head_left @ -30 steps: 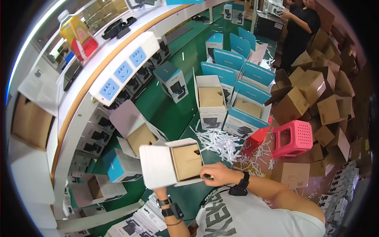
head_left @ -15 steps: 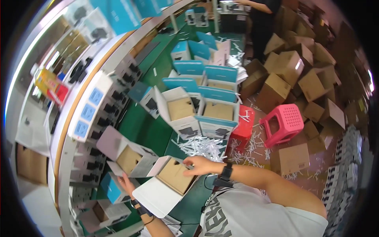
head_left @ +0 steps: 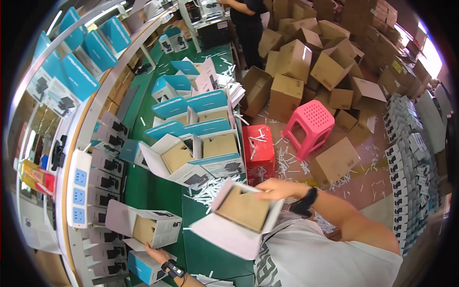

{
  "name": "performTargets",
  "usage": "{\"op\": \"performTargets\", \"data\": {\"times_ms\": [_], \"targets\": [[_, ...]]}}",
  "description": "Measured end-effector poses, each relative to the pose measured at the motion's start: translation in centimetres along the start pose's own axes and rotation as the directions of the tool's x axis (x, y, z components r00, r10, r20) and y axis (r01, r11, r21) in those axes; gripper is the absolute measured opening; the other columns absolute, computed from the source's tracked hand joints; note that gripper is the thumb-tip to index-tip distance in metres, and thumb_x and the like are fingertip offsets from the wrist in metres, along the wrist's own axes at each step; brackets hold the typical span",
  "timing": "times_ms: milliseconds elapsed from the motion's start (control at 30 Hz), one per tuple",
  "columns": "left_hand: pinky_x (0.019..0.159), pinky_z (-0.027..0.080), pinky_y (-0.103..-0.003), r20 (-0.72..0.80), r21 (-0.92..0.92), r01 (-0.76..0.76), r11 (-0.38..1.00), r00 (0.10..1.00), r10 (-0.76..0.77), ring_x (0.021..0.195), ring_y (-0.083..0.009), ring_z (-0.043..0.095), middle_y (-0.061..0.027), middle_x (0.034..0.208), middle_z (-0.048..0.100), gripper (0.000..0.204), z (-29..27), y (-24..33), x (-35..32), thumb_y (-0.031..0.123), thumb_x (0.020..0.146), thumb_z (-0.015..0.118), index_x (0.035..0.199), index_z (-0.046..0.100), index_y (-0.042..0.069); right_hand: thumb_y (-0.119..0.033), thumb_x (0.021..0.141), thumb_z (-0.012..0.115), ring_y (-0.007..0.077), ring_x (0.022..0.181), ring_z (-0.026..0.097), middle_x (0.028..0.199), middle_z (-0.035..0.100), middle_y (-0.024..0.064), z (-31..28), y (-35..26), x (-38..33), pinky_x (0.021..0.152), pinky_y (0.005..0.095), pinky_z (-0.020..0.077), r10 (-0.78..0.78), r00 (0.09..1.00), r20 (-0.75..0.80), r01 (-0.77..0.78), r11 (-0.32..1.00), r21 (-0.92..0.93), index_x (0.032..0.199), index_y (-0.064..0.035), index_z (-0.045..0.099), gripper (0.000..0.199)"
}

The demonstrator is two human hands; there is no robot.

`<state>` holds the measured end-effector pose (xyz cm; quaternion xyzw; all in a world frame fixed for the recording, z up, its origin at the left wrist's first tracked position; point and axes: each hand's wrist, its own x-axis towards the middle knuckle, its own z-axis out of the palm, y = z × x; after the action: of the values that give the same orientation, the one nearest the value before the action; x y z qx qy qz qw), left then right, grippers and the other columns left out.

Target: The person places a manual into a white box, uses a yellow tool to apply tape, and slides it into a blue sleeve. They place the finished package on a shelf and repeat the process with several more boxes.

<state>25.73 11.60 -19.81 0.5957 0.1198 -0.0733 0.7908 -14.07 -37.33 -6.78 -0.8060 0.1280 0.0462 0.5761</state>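
My right hand (head_left: 278, 188) grips the far rim of an open white box (head_left: 241, 214) with a brown cardboard insert, its lid flap hanging toward me, held tilted above the green table (head_left: 158, 191) edge in front of my chest. A black band sits on that wrist. My left hand (head_left: 157, 253) rests low at the near left, touching the underside of another open white box (head_left: 146, 227) that lies on the table. That wrist wears a dark watch.
Several open blue-lidded boxes (head_left: 201, 129) stand further along the table. A white power strip (head_left: 78, 191) lies at left. A red bin (head_left: 258, 150), a pink stool (head_left: 311, 125) and piled cardboard cartons (head_left: 311, 67) fill the floor at right. Another person (head_left: 248, 19) stands at the far end.
My right hand has carried the open box to the right and nearer my chest, tilting it. My left hand let go of it and dropped to the box at the near left.
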Motion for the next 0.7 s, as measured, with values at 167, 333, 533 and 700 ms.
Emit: {"op": "performTargets", "data": {"times_ms": [167,333,533,700], "targets": [[0.118,0.035,-0.041,-0.096,-0.027,-0.12,0.992,0.989,0.117,0.136,-0.0316,0.051,-0.0162,0.146,0.056,0.063,3.5,2.1,-1.3,0.045,0.107,0.046,0.147,0.048,-0.003,-0.03,0.102,0.062,0.0158,0.093,0.065,0.103,0.073,0.013,-7.1,3.0,-10.2,0.084,0.0345,0.0533,0.241,0.953,-0.183,-0.264,0.958,-0.109,0.126,0.0043,0.066,0.042],[0.119,0.034,-0.042,0.029,0.016,-0.159,0.987,0.987,0.158,0.138,-0.0319,0.05,-0.0163,0.15,0.053,0.066,1.1,2.1,-0.1,0.046,0.108,0.045,0.151,0.045,-0.004,-0.025,0.101,0.061,0.0148,0.087,0.064,0.095,0.073,0.0093,-7.7,8.0,-16.2,0.077,0.0337,0.0526,0.555,0.658,-0.509,-0.478,0.83,0.288,0.121,0.0055,0.068,0.038],[0.117,0.036,-0.045,-0.117,-0.077,-0.254,0.964,0.962,0.245,0.135,-0.0321,0.053,-0.0167,0.148,0.055,0.064,-1.4,1.3,-5.3,0.045,0.109,0.042,0.149,0.047,-0.005,-0.023,0.098,0.06,0.0137,0.071,0.059,0.078,0.066,0.0044,-9.4,17.8,-13.9,0.064,0.0349,0.0475,0.458,0.435,-0.775,-0.402,0.869,0.288,0.101,0.0047,0.069,0.029],[0.12,0.034,-0.05,-0.196,0.031,-0.228,0.973,0.953,0.23,0.139,-0.0361,0.049,-0.0162,0.155,0.051,0.07,9.1,4.7,-21.3,0.048,0.105,0.052,0.157,0.041,0.003,-0.027,0.101,0.061,0.0116,0.07,0.06,0.081,0.068,0.0051,-10.8,28.5,-10.6,0.059,0.0317,0.0471,0.534,0.36,-0.765,-0.219,0.846,0.487,0.104,0.0063,0.071,0.035]]}}
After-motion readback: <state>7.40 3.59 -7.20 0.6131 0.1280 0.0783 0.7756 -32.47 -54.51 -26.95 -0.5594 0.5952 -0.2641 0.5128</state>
